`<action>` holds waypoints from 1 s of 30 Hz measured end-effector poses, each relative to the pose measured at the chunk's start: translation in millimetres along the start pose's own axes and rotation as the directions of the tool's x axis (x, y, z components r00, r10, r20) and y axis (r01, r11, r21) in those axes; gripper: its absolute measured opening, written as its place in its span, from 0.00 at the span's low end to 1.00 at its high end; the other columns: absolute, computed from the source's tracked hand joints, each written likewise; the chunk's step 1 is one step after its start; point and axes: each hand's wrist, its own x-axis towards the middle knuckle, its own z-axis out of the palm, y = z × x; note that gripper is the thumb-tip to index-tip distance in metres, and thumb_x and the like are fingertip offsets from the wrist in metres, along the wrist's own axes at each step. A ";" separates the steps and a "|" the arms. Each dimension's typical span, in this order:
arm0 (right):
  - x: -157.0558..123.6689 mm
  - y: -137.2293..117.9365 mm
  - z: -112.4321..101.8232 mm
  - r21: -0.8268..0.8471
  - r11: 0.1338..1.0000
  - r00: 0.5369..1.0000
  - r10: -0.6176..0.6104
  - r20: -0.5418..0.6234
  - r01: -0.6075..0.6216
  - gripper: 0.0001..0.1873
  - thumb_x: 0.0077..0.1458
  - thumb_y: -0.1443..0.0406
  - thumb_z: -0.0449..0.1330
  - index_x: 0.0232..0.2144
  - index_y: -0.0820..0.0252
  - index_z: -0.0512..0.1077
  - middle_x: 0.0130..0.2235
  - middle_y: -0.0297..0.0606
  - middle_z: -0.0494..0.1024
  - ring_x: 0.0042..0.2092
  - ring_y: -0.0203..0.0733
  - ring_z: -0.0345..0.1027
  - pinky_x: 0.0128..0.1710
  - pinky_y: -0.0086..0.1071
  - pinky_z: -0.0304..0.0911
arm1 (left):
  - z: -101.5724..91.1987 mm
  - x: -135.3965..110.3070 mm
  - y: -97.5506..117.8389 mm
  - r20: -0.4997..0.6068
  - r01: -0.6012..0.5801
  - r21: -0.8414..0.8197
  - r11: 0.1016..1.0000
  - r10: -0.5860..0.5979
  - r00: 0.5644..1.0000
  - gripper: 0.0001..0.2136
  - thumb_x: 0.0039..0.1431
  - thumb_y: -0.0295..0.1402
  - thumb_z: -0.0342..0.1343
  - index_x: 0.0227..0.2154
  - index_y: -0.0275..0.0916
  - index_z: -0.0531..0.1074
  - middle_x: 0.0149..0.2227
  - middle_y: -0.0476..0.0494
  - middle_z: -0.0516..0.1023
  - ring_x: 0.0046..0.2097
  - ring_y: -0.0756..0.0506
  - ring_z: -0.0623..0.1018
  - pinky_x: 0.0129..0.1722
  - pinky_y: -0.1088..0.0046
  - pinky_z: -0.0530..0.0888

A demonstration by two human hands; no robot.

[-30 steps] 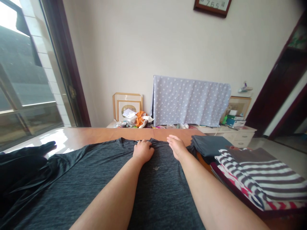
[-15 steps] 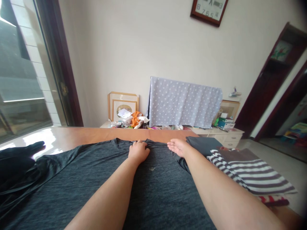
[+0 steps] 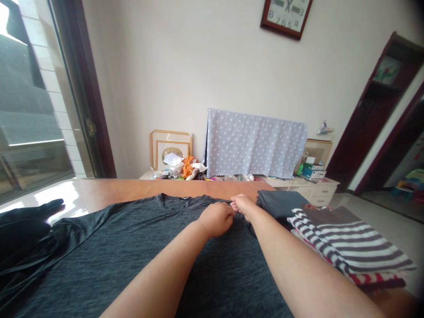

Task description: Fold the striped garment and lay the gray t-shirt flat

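A dark grey heathered long-sleeved shirt lies spread on the wooden table, neckline toward the far side. Its left part runs out into a rumpled sleeve beside a black bundle of cloth. My left hand is closed with curled fingers on the shirt just below its right shoulder. Right beside it, my right hand pinches the shirt's right shoulder edge. The fingertips of both hands nearly meet, and the cloth between them is partly hidden. My right forearm covers much of the right sleeve.
Folded clothes stand in a pile at the right, with a striped garment on top and a dark grey folded one behind. Beyond the table, a low cabinet bears picture frames, clutter and a polka-dot cloth over something.
My left hand has moved right from the neckline to the right shoulder, and its fingers have curled. My right hand, flatter before, has closed on the shoulder edge.
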 end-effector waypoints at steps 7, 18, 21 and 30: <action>-0.6 -3.3 -4.5 -0.025 0.999 1.000 0.021 0.016 -0.021 0.18 0.66 0.57 0.61 0.54 0.61 0.71 0.52 0.42 0.76 0.48 0.44 0.74 0.47 0.43 0.74 | 12.1 -6.3 26.8 0.175 -0.133 -0.040 0.990 0.138 0.975 0.22 0.62 0.49 0.52 0.57 0.54 0.73 0.60 0.44 0.73 0.58 0.32 0.70 0.53 0.48 0.70; -32.8 -22.8 -11.2 -0.201 0.978 0.998 -0.043 0.041 0.051 0.17 0.63 0.60 0.62 0.52 0.63 0.72 0.47 0.44 0.78 0.45 0.44 0.75 0.44 0.39 0.73 | 11.8 -5.6 21.0 0.194 -0.131 -0.041 0.991 0.137 0.971 0.24 0.62 0.51 0.52 0.59 0.55 0.72 0.61 0.44 0.72 0.58 0.31 0.69 0.54 0.47 0.70; -48.9 -23.7 -12.6 -0.259 0.954 0.989 -0.150 0.016 0.149 0.24 0.58 0.62 0.64 0.56 0.63 0.70 0.52 0.49 0.78 0.52 0.49 0.73 0.49 0.39 0.68 | 12.8 -5.2 19.1 0.192 -0.138 -0.051 0.989 0.145 0.971 0.24 0.62 0.51 0.52 0.59 0.57 0.71 0.62 0.45 0.71 0.59 0.31 0.69 0.54 0.46 0.69; -168.2 0.7 -70.2 -0.427 0.773 0.882 -0.435 0.182 0.469 0.11 0.60 0.62 0.59 0.43 0.56 0.77 0.41 0.38 0.83 0.42 0.43 0.75 0.40 0.30 0.63 | 8.7 -10.0 26.2 0.160 -0.136 -0.035 0.990 0.139 0.977 0.22 0.64 0.49 0.51 0.58 0.55 0.72 0.61 0.42 0.72 0.59 0.32 0.70 0.55 0.48 0.69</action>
